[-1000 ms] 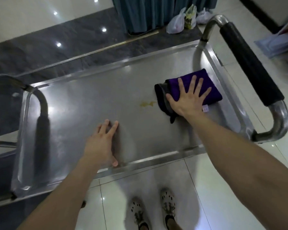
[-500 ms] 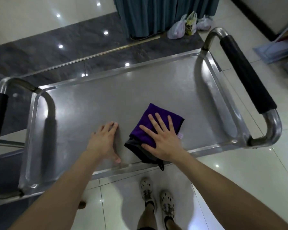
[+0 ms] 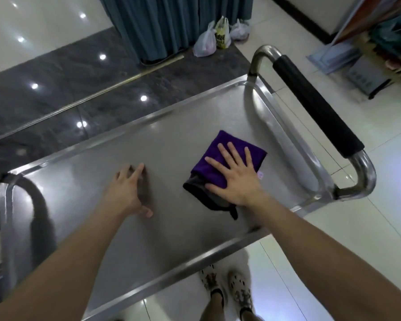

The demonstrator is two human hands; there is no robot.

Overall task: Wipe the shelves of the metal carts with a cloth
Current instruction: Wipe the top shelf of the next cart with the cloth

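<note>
The top shelf of the metal cart (image 3: 171, 239) fills the middle of the head view. A folded purple cloth with a dark grey underside (image 3: 220, 144) lies on the right half of the shelf. My right hand (image 3: 235, 179) presses flat on it with the fingers spread, covering its near part. My left hand (image 3: 127, 193) rests on the bare steel left of the cloth, fingers apart and holding nothing. The two hands are about a hand's width apart.
A black-padded push handle (image 3: 315, 105) rises along the cart's right end, and a steel frame tube (image 3: 7, 193) runs along the left end. Plastic bags (image 3: 208, 41) sit by a blue curtain (image 3: 171, 24) beyond the cart. My feet (image 3: 227, 288) stand at the near edge.
My right hand swept the cloth from the far right toward the near edge, then back out to the right. The yellow stain seen earlier no longer shows. My left hand stayed on the shelf.
</note>
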